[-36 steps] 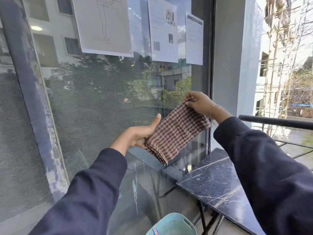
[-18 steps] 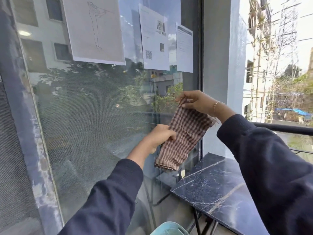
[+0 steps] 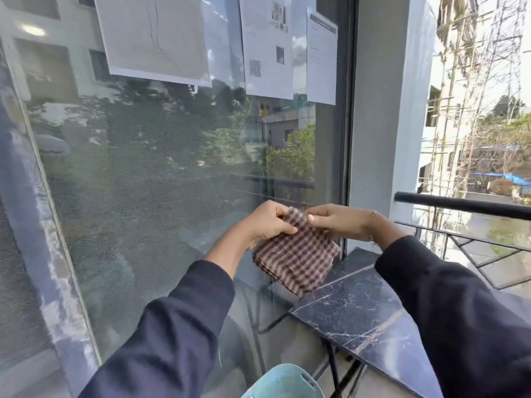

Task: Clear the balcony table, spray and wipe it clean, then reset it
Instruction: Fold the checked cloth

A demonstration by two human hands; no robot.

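Both hands — the left hand [image 3: 270,222] and right hand [image 3: 337,222] — pinch the folded checked cloth's [image 3: 296,258] top edge, holding it above the dark marble counter [image 3: 362,314], probably squaring it up for wiping.

Mid-frame, the left hand [image 3: 268,222] and right hand [image 3: 337,222] pinch the top edge of a folded brown checked cloth [image 3: 296,258], held in the air before the glass door [image 3: 172,168]. At lower right lies the dark marble table [image 3: 365,317]. A pale blue basket [image 3: 284,383] shows at the bottom edge.
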